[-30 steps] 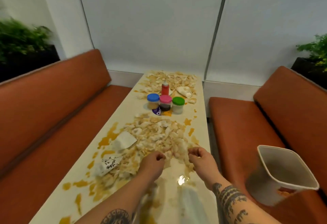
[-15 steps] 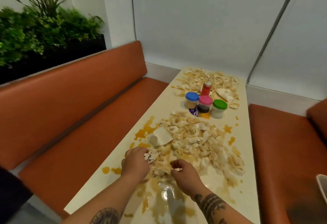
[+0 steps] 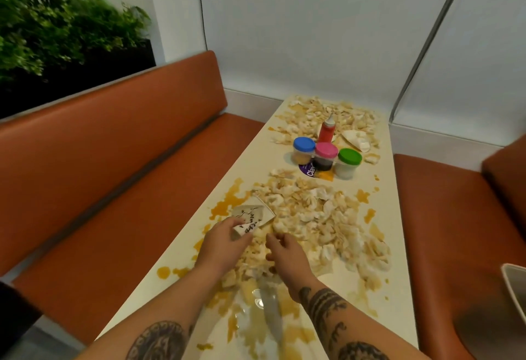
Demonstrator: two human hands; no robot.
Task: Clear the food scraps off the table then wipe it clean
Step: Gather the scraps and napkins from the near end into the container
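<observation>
Left hand (image 3: 222, 243) is laid on the desk (image 3: 256, 160) at the near-left edge of the main scrap pile (image 3: 318, 217). Grip is closed on a scribbled paper (image 3: 250, 219): the near corner is pinched between thumb and fingers and the rest is tilted up off the desk. One sheet or two overlapped, cannot be told.

Right hand (image 3: 287, 257) is set just beside the left, back of hand up, fingers curled over scraps at the pile's near edge. Grip state cannot be told: whether anything is held under the fingers is hidden.

Main scrap pile is spread across the desk's middle, from the hands out to the jars. A far scrap pile (image 3: 327, 112) is seen at the desk's wall end. Sauce smears (image 3: 227, 203) are scattered along the left edge and around the main pile. More are smeared between the forearms, along with a wet streak (image 3: 267, 305).

Between the two piles, three jars are lined up side by side: blue-lid jar (image 3: 304, 149), pink-lid jar (image 3: 326, 155), green-lid jar (image 3: 349, 162). A red bottle (image 3: 327, 130) is stood upright just behind the pink-lid jar. A purple sticker (image 3: 308, 170) is seen on the desk at the jars' front. A white wrapper (image 3: 355, 139) is seen right of the bottle, among the far scraps.

The desk is flanked by a left bench (image 3: 113, 160) and a right bench (image 3: 444, 217). A bin (image 3: 513, 285) is cut off by the right frame edge, over the right bench. Plants (image 3: 57, 26) are seen top left, behind the left bench.
</observation>
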